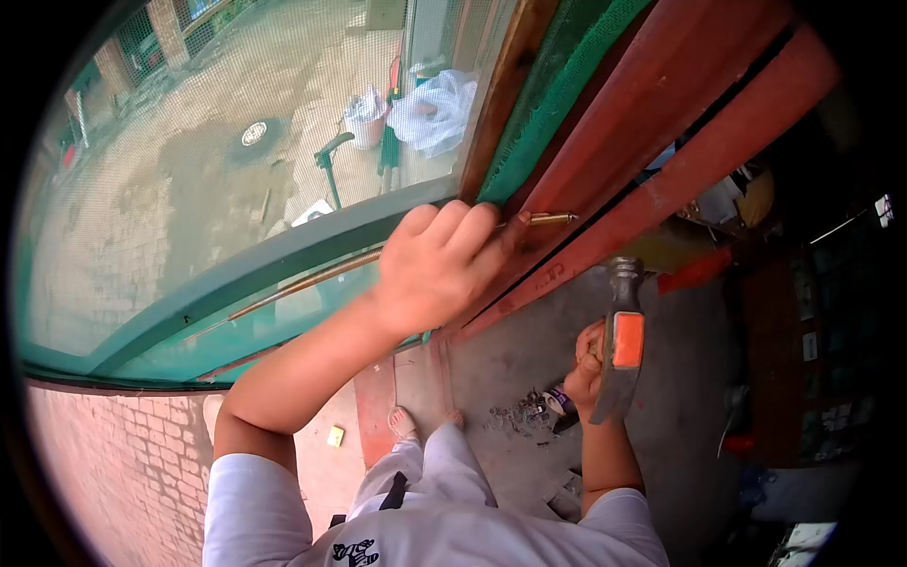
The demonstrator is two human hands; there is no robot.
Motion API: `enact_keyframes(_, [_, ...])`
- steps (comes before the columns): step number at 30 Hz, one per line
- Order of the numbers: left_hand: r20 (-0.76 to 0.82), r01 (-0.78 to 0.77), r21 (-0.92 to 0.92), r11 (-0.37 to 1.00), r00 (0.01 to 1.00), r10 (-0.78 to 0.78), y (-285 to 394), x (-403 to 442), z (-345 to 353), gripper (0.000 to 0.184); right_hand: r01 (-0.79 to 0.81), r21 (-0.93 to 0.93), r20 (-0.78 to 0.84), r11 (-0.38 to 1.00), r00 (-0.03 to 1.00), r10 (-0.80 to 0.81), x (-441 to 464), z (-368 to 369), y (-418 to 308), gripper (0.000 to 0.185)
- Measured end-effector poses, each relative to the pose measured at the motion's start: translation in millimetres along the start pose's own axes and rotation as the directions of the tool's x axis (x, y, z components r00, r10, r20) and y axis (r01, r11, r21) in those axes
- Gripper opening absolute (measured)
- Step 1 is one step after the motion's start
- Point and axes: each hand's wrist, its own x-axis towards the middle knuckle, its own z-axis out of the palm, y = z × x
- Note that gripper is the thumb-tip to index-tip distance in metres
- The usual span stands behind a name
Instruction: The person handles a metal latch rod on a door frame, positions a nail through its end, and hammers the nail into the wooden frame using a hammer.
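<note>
My left hand (439,255) is closed at the corner of the green screen door (274,236), beside the red door frame (642,104). A thin brass-coloured rod (551,218) sticks out to the right of its fingers, its tip against the red wood. Another stretch of long thin rod or spring (312,279) runs left from the hand along the door. My right hand (589,367) is wrapped round a hammer (625,331), held upright below and right of the frame, apart from it. The hammer has a dark metal head and an orange patch.
Green mesh (562,94) hangs along the frame. Small metal pieces (524,416) lie scattered on the floor, with a yellow box (335,436) further left. Through the screen show a bucket (365,128) and a plastic bag (435,113). Dark shelving stands at the right.
</note>
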Motion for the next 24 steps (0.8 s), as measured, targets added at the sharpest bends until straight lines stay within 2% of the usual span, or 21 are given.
enact_keyframes(3, [-0.007,-0.003,-0.025,1.000,1.000,0.003,-1,-1,2,0.051,-0.293,0.082,0.162,0.953,0.947,0.277,3,2,-1,0.035])
enact_keyframes(5, [-0.023,-0.027,0.013,1.000,0.999,0.027,-5,0,3,0.051,-0.499,0.273,0.254,0.822,0.862,0.439,2,5,6,0.034])
enact_keyframes(7, [-0.018,-0.023,0.002,1.000,1.000,0.023,0,-4,3,0.050,-0.274,0.246,0.085,0.930,0.962,0.261,-5,4,-2,0.023])
enact_keyframes(8, [-0.022,-0.013,0.002,1.000,1.000,0.013,-2,-3,4,0.050,-0.202,0.336,0.021,0.920,0.978,0.207,16,1,-20,0.024])
enact_keyframes(11, [-0.020,0.003,-0.023,1.000,1.000,-0.003,-1,-1,2,0.048,-0.205,0.316,0.099,0.926,0.978,0.182,4,3,-13,0.031])
enact_keyframes(12, [-0.017,0.007,-0.033,0.999,1.000,-0.008,0,-2,1,0.047,-0.217,0.241,0.146,0.946,0.972,0.186,6,6,-9,0.033])
enact_keyframes(14, [-0.034,-0.003,-0.043,0.999,0.999,0.001,-4,-2,4,0.046,-0.333,0.255,0.298,0.908,0.920,0.254,11,2,-9,0.031])
enact_keyframes(17, [-0.022,-0.007,-0.062,0.998,1.000,0.006,-3,-5,1,0.044,-0.437,0.594,0.268,0.675,0.899,0.347,0,-5,-14,0.047])
enact_keyframes(18, [-0.014,-0.008,-0.063,0.998,1.000,0.007,-3,-3,0,0.044,-0.363,0.527,0.167,0.768,0.931,0.325,2,-8,-18,0.047])
enact_keyframes(20, [-0.026,0.011,-0.068,0.998,1.000,-0.013,-2,-3,3,0.042,-0.132,0.170,0.022,0.977,0.991,0.130,2,4,-6,0.028])
enact_keyframes(22, [-0.023,0.011,-0.090,0.996,1.000,-0.013,2,-4,2,0.040,-0.172,0.121,0.178,0.978,0.973,0.149,10,2,1,0.020])
enact_keyframes(24, [-0.017,-0.005,-0.088,0.996,1.000,0.003,-3,-4,1,0.038,-0.337,0.306,0.254,0.890,0.930,0.265,3,6,9,0.034])
